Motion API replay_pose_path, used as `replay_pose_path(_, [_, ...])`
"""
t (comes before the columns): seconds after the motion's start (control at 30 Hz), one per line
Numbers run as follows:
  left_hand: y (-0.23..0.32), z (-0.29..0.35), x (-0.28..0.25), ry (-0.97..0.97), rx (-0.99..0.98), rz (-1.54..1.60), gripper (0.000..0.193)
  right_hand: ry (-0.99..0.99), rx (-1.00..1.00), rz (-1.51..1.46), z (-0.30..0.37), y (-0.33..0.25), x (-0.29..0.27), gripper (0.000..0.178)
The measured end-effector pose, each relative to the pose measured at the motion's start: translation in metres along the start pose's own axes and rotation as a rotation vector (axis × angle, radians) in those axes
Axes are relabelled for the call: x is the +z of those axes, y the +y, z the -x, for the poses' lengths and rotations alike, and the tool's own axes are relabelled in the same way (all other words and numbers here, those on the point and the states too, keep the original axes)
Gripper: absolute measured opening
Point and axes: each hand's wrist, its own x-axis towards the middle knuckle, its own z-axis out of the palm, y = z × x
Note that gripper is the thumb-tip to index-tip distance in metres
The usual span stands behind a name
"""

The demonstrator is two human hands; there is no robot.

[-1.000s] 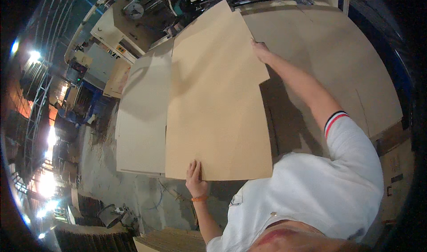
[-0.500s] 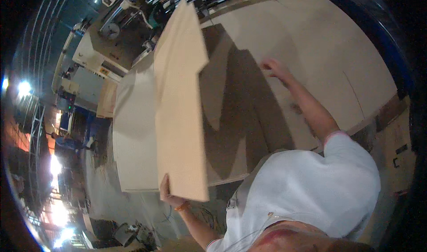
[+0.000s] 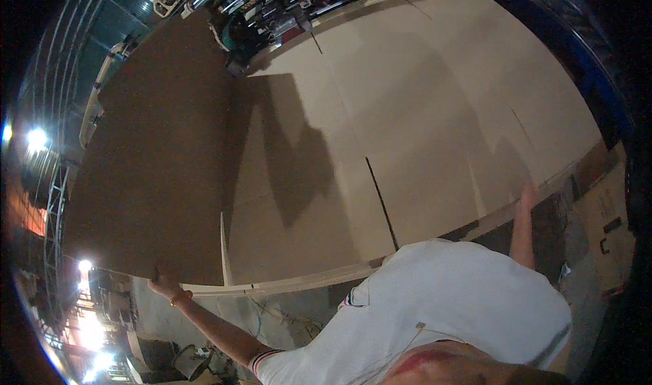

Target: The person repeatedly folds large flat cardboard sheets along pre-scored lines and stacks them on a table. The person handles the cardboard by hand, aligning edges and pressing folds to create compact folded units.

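Observation:
At the left, my left hand [image 3: 164,286] grips the near edge of a large brown cardboard sheet [image 3: 156,154]. That sheet stands tilted up, its shaded face turned toward the right. Beneath and beside it lies a broad layer of flat cardboard sheets [image 3: 428,120], with a dark slot cut into the near part. My right hand [image 3: 529,193] is over the near right edge of these sheets, smeared by motion. Whether its fingers touch the cardboard does not show.
A machine with metal rods and rollers [image 3: 272,8] stands along the far edge. A dark blue frame [image 3: 570,59] runs down the far right. More cardboard with black markings [image 3: 603,229] stands at the near right. Bright lights glare at the left.
The raised cardboard sheet has swung over to the left with my left hand. My right hand has drawn back from above the sheets to their near right edge.

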Motion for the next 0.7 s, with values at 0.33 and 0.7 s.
replay_pose_path(0.33, [-0.038,0.012,-0.040,0.050,0.017,-0.346,0.042,-0.085,0.348,-0.570,0.012,-0.084,0.005,0.040])
replay_pose_path(0.7, [0.082,0.078,0.022,0.120,0.456,-0.155,0.032,-0.269,0.356,-0.642,-0.035,-0.100,-0.064,0.050])
